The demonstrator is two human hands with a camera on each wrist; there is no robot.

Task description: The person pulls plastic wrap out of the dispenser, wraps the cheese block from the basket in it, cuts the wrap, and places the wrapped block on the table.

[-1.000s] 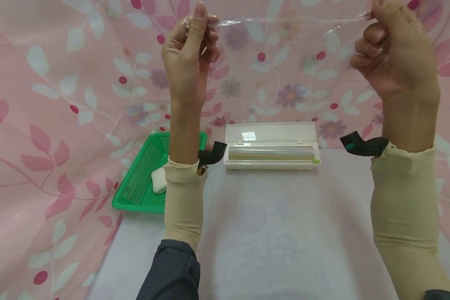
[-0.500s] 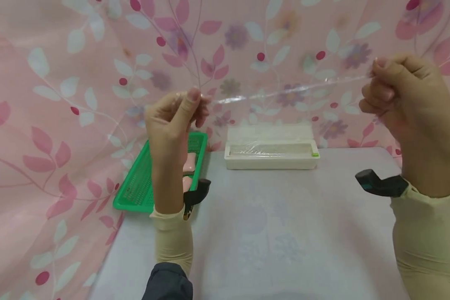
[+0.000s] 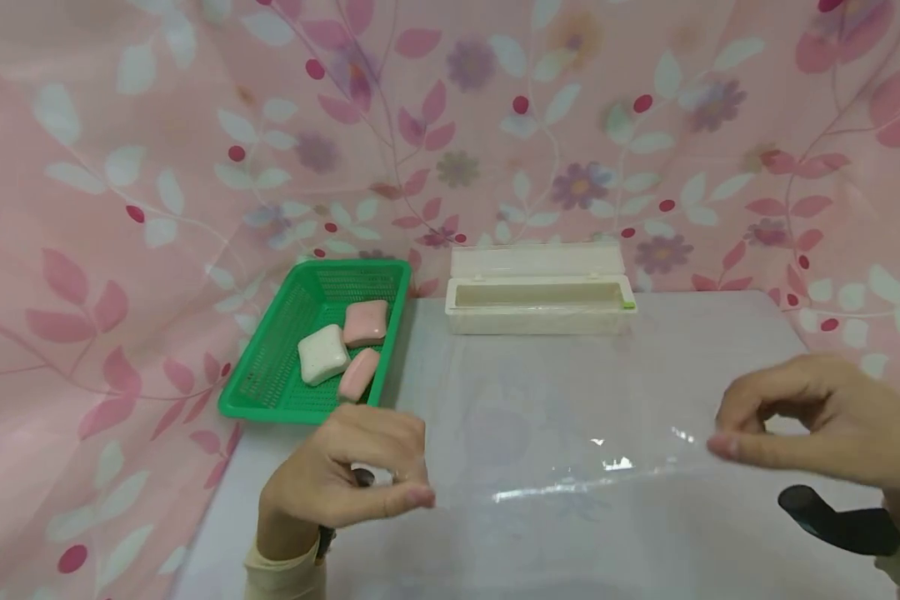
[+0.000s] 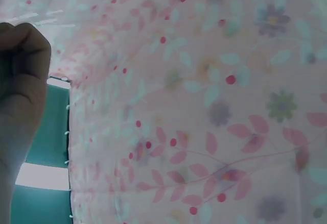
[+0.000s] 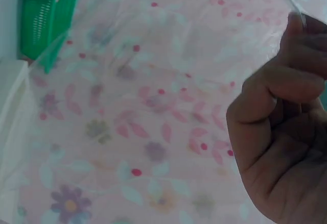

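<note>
A sheet of clear cling film (image 3: 555,492) is spread low over the table between both hands, its shiny near edge running from one to the other. Thumb and fingers of the left hand (image 3: 352,467) pinch one corner. The opposite corner is pinched by the right hand (image 3: 817,421). Behind the sheet stands a white cling film box (image 3: 540,323) with its lid raised, and the film reaches back toward it. In the right wrist view the film fans out from the right fingertips. The left wrist view catches only part of the left hand (image 4: 25,71).
Left of the box, a green basket (image 3: 270,413) holds a white soap bar (image 3: 322,354), a pink soap bar (image 3: 365,322) and another pink bar (image 3: 358,375). A floral curtain (image 3: 495,150) hangs behind the white table (image 3: 705,333).
Both hands have come down from high in front of the curtain to low over the table, bringing the film's near edge with them. The basket and its soap bars now show fully.
</note>
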